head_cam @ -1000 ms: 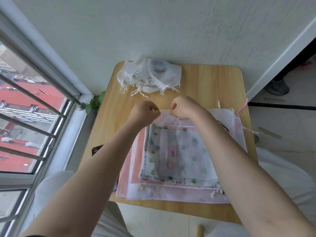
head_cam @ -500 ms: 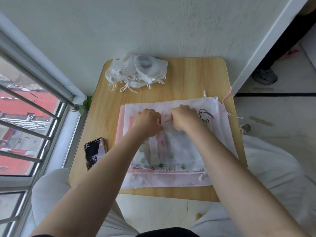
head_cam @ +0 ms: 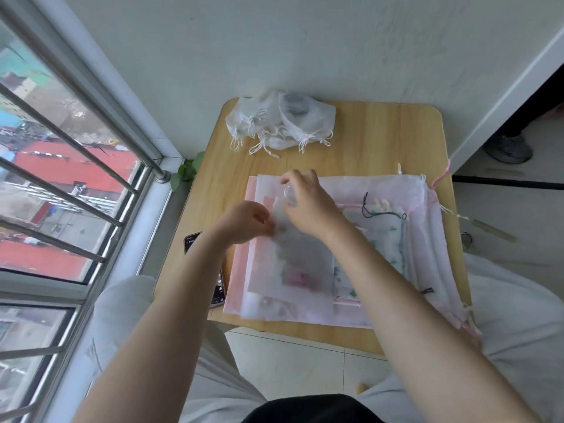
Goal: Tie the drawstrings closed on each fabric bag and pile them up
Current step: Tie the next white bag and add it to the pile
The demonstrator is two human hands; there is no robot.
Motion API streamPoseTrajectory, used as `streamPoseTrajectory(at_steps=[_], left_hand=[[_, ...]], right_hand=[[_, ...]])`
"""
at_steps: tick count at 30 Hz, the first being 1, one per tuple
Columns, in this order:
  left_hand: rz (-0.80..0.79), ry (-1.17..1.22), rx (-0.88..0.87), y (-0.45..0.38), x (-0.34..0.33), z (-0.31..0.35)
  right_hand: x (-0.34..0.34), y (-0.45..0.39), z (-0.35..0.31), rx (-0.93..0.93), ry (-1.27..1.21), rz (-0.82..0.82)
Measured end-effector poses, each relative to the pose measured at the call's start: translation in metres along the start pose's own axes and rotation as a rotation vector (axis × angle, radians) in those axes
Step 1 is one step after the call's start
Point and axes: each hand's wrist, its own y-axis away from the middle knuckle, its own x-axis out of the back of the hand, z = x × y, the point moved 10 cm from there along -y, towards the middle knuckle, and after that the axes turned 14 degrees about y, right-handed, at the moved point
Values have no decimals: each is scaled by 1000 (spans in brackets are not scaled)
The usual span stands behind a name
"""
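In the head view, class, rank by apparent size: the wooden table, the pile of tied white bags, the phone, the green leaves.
1. Wooden table
2. Pile of tied white bags
3. Phone, partly hidden by an arm, so unsure against the leaves
4. Green leaves

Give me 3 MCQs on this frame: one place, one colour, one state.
1. Where is the pile of tied white bags?
A. far edge of the table, by the wall
B. on the floor
C. on the person's lap

2. What colour is the cord hanging off the flat bags' far right corner?
A. blue
B. pink
C. yellow

3. What is the left hand doing?
A. lying flat on the phone
B. hanging off the table
C. pinching the sheer bag near its top

Key: 1 A, the pile lies at the far edge of the table beside the wall. 2 B, the cord shows pink against the floor. 3 C, the left hand's fingers close on the fabric while the right hand holds the gathered top.
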Motion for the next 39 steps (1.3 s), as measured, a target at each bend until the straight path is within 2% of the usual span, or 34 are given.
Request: streamPoseTrajectory(at_steps=[2,5,10,15,17,20,24,26,27,30,32,33,36,37,39], left_hand=[[-22,101,56,9,6,-11],[-25,267,83,12,8,-13],[152,446,92,3,12,-2],[258,544,172,0,8,-8],[307,838,200,0,9,-20],[257,1416,236,-6,-1,-32],[267,1718,258,-1,-5,-40],[301,1821,259,2,-6,-44],[332,1859,262,2,-6,-49],[413,1978,263,4,-5,-63],[423,2024,262,5,-6,-71],[422,2002,261,6,-5,-74],[420,1844,256,6,-5,-72],[424,1782,257,6,-4,-71],[460,1617,267,7,2,-71]], right_hand=[[4,-2,23,-129,52,47],[-7,0,55,-311,163,-66],[-23,7,50,-258,126,-217],[-28,10,43,-183,17,-229],[-28,11,48,-191,-5,-211],[-25,14,66,-265,-100,-173],[-12,22,84,-365,-155,-87],[-9,25,93,-456,-305,-16],[-11,28,100,-538,-463,20],[-33,36,108,-771,-1280,97],[-39,33,103,-779,-1760,163],[-39,31,102,-766,-1893,198],[-41,28,96,-728,-2002,209],[-43,27,93,-740,-1955,164],[-46,28,92,-773,-1708,71]])
